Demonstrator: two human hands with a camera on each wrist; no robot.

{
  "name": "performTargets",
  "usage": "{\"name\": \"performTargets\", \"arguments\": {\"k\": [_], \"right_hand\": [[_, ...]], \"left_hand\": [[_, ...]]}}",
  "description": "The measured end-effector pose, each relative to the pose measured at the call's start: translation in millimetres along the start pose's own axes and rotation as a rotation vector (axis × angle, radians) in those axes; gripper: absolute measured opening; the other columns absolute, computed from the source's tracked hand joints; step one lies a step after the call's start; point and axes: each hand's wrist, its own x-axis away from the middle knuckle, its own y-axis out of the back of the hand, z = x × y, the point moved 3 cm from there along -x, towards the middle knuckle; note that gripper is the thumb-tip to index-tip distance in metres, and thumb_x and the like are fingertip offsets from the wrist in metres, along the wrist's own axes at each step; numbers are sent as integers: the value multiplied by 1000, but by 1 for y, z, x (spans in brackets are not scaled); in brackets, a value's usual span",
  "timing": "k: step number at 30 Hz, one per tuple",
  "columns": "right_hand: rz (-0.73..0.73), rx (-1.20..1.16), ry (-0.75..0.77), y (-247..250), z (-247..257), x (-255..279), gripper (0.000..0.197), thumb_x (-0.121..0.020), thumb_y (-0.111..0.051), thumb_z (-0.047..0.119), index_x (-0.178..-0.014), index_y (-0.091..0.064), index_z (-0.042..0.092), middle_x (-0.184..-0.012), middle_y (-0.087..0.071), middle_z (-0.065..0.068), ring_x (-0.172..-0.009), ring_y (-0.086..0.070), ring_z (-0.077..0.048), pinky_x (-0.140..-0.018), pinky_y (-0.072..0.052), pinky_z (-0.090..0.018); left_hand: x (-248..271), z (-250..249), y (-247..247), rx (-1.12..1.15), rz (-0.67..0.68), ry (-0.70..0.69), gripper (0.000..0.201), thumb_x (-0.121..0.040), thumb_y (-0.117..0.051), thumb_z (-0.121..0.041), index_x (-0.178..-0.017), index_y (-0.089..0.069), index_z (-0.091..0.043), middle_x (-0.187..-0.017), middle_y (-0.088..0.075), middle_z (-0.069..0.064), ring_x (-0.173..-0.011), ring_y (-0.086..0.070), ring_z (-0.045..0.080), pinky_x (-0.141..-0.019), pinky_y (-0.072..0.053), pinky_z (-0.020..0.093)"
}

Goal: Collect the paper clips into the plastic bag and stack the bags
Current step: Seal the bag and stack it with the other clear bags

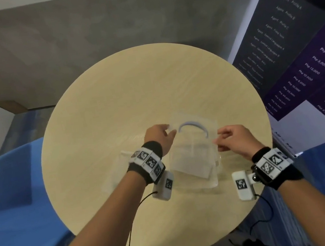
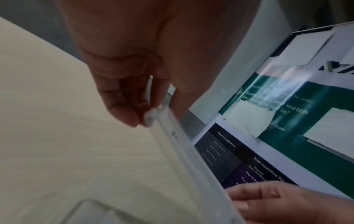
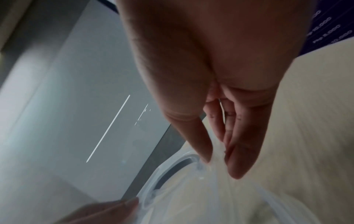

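Observation:
A clear zip plastic bag [image 1: 191,152] with a bluish seal strip [image 1: 193,124] is held up over the round table [image 1: 130,89], its mouth bowed apart. My left hand [image 1: 164,134] pinches the left end of the bag's rim [image 2: 168,121]. My right hand [image 1: 227,139] pinches the right end of the rim [image 3: 216,154]. More clear bags [image 1: 120,172] lie flat on the table under my left wrist and below the held bag. No paper clips can be made out in any view.
A blue chair [image 1: 14,199] stands at the table's left. A dark printed banner [image 1: 298,48] stands close on the right. Bare tabletop stretches beyond the bags toward the far edge.

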Motion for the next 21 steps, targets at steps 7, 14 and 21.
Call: {"name": "performTargets", "arguments": {"k": [7,14,21], "right_hand": [[-51,394,86,-20,-25,25,27,-78,-74,3,-104,-67,5,-88,-70,-15,-78,-72,-29,-80,-60,-41],[-43,826,81,-39,-22,39,21,-83,-64,8,-103,-63,3,-116,-53,-15,-94,-61,-32,-76,-45,-30],[-107,489,102,-36,-38,31,54,-82,-70,9,-134,-55,12,-113,-68,-15,-113,-59,-32,-101,-46,-37]], "left_hand": [[25,53,-32,-77,81,103,43,-83,-70,-34,-121,-64,-13,-100,-75,8,-91,-71,23,-88,-56,34],[32,64,-48,-123,7,86,34,-86,-65,-18,-120,-67,-15,-112,-71,7,-102,-67,26,-93,-54,33],[35,73,-51,35,-97,68,29,-87,-66,-21,-116,-70,-18,-120,-63,7,-100,-66,22,-92,-52,32]]}}
